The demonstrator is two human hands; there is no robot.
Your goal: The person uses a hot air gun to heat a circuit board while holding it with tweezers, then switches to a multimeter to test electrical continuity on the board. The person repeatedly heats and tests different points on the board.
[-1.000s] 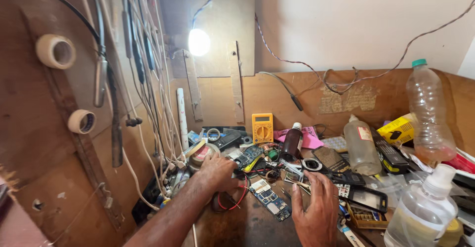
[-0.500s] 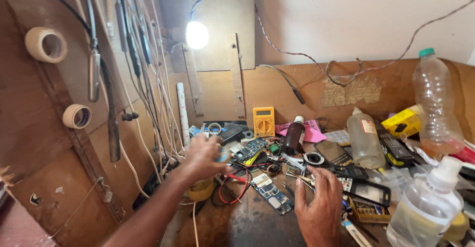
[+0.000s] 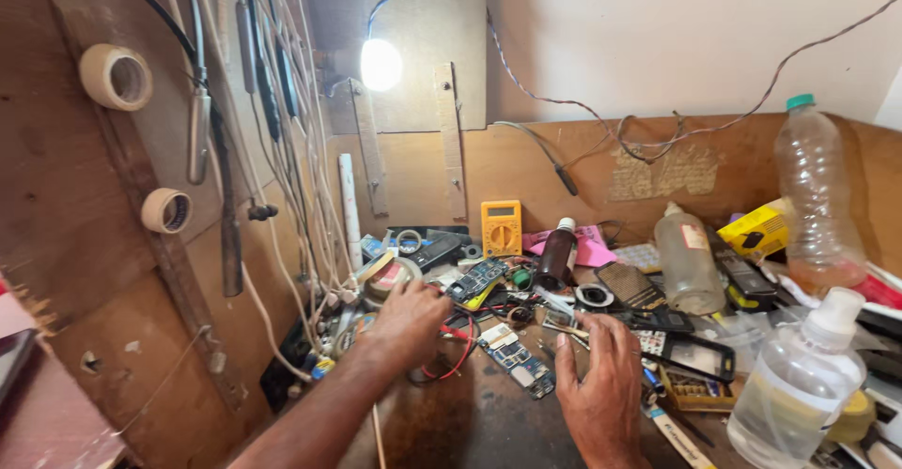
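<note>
Blue circuit board [image 3: 515,358] flat on the wooden bench [image 3: 470,427], bare and loose, lying between the two hands. Just right of the board, right hand [image 3: 601,389] palm down with fingers spread, gripping nothing, fingertips among small metal parts. Just left of the board, left hand [image 3: 409,323] curled knuckles-up over the clutter by a tape roll [image 3: 390,276]; cannot tell whether anything sits inside that curl. Touching the board's left edge or nearly so, a loop of red wire [image 3: 458,361] running under the left hand: likely to snag on a finger and drag the board off its spot. Behind the board, a dark brown bottle [image 3: 556,255], upright and narrow, easy to tip with a careless reach. Well to the right of the board, a clear plastic bottle [image 3: 799,389] of liquid, a spill risk for exposed electronics if knocked by a forearm.
</note>
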